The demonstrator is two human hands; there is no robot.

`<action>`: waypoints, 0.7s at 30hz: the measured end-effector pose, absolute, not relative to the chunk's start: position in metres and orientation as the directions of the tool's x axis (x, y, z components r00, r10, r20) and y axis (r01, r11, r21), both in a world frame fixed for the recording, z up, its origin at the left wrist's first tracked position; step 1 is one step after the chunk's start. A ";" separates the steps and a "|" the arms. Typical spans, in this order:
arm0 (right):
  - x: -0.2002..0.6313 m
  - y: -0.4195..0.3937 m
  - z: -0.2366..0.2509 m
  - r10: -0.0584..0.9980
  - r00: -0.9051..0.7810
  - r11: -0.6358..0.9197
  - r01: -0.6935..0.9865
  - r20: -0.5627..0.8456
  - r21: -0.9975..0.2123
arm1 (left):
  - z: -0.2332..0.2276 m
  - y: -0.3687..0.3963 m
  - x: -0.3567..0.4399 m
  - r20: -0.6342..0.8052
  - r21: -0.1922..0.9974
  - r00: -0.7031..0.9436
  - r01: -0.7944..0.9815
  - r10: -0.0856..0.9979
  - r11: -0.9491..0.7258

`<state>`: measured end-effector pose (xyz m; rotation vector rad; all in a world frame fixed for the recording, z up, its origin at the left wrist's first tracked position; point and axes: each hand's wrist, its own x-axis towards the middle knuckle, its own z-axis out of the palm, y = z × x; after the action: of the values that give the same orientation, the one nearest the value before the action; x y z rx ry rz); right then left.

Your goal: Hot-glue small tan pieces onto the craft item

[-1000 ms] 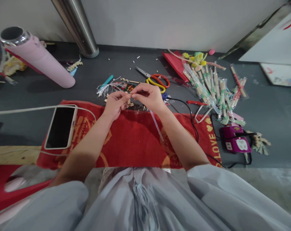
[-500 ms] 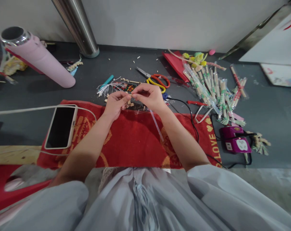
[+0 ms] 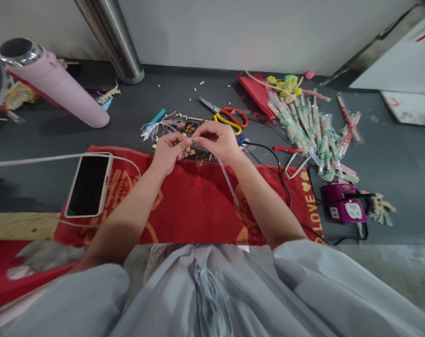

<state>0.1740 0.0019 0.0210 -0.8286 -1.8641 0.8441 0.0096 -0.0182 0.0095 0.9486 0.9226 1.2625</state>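
My left hand point(image 3: 168, 150) and my right hand point(image 3: 217, 139) meet fingertip to fingertip over the far edge of a red towel point(image 3: 194, 201). Between the pinched fingers is a small tan wooden bead point(image 3: 190, 139); which hand carries it I cannot tell for sure. Several more tan beads point(image 3: 190, 151) lie just under the hands. A thin clear strip point(image 3: 229, 181) runs from below my right hand back across the towel. White threads point(image 3: 156, 128) lie just beyond my left hand.
A phone point(image 3: 89, 184) with a white cable lies on the towel's left. Scissors with red and yellow handles point(image 3: 229, 119), a heap of wrapped sticks point(image 3: 312, 128), a purple power plug point(image 3: 344, 206), a pink tube point(image 3: 54, 84) and a steel post point(image 3: 112, 40) stand on the dark table.
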 end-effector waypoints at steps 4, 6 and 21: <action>0.174 0.003 0.019 0.807 -0.365 0.552 0.185 0.465 -0.813 | 0.008 -0.017 0.009 -0.035 0.942 0.083 -0.330 0.996 0.061; 0.174 0.002 0.019 0.807 -0.367 0.550 0.182 0.462 -0.815 | 0.007 -0.017 0.009 -0.029 0.946 0.085 -0.320 0.996 0.054; 0.176 0.007 0.016 0.842 -0.329 0.490 0.138 0.427 -0.861 | 0.010 -0.018 0.009 -0.063 0.941 0.130 -0.323 0.990 0.102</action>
<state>0.1758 0.0068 0.0161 -0.8296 -1.7745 0.9183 0.0089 -0.0181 0.0099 0.9559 0.9169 1.2038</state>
